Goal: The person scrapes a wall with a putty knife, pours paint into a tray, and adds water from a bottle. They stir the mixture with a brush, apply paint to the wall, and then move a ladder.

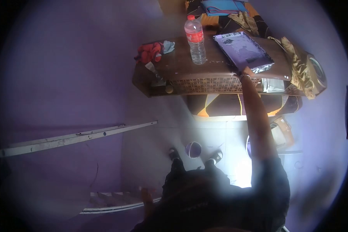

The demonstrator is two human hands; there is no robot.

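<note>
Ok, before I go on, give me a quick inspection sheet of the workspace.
Surface: brown furniture top, pale specks on it.
Job's things: foil-edged paint tray, purple inside.
Clutter: red cloth, upright red-capped bottle, scraper, gold cloth.
Hands: right hand at the tray's near edge, grip unclear; left hand low and blurred, away from the furniture.
Cables: none identifiable; thin dark line on the left, unclear.
Surroundings: purple wall, white rail, round container between the feet.
</note>
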